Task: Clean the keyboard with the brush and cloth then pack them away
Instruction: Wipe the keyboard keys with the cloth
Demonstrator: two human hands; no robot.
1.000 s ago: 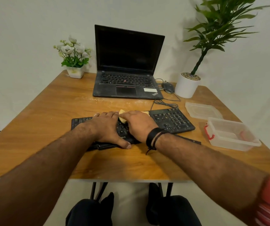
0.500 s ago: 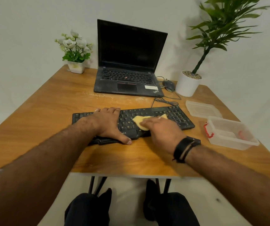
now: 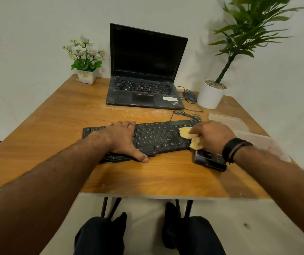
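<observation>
While the flat left hand (image 3: 123,137) steadies the keyboard (image 3: 158,137), the right hand (image 3: 212,135) clutches the cloth (image 3: 186,133).

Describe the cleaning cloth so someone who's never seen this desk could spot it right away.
Start at the wooden table, then find the black external keyboard lying in front of the open black laptop. At its right end, the right hand grips a small crumpled yellow cloth, the only pale, soft thing among dark keys.

1 keyboard (image 3: 156,137), 1 cloth (image 3: 186,133), 2 plants (image 3: 86,57), maybe 1 box (image 3: 254,142).
</observation>
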